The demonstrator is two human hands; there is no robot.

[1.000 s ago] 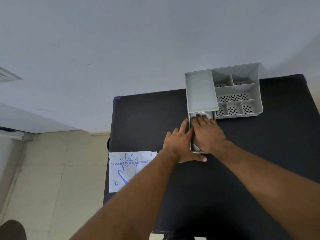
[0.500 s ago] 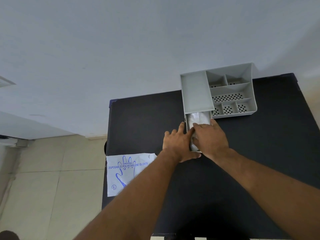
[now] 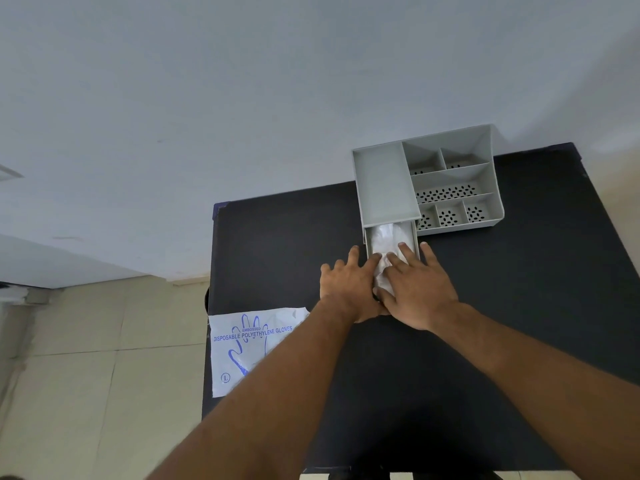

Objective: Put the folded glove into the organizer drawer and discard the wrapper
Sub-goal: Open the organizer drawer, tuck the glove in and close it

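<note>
The grey organizer (image 3: 384, 181) stands at the far side of the black table, its drawer (image 3: 415, 233) pulled out toward me. The folded glove (image 3: 386, 237), clear crinkled plastic, lies inside the drawer, its near end bunched between my hands. My right hand (image 3: 420, 291) lies flat over the drawer's near end with spread fingers pressing on the glove. My left hand (image 3: 348, 289) rests flat beside the drawer's left wall, fingers apart, thumb tucked under the right hand. The drawer front is hidden under my hands. The wrapper (image 3: 247, 344), white with blue glove print, lies at the table's left edge.
The black table (image 3: 519, 306) stands against a pale wall. The organizer's open compartments (image 3: 450, 194) with perforated floors sit to the right of the drawer. Beige floor tiles (image 3: 86, 358) show left of the table, and the wrapper overhangs that edge slightly.
Both hands have slid back toward me along the drawer, uncovering more of the glove inside it. The wrapper has not moved.
</note>
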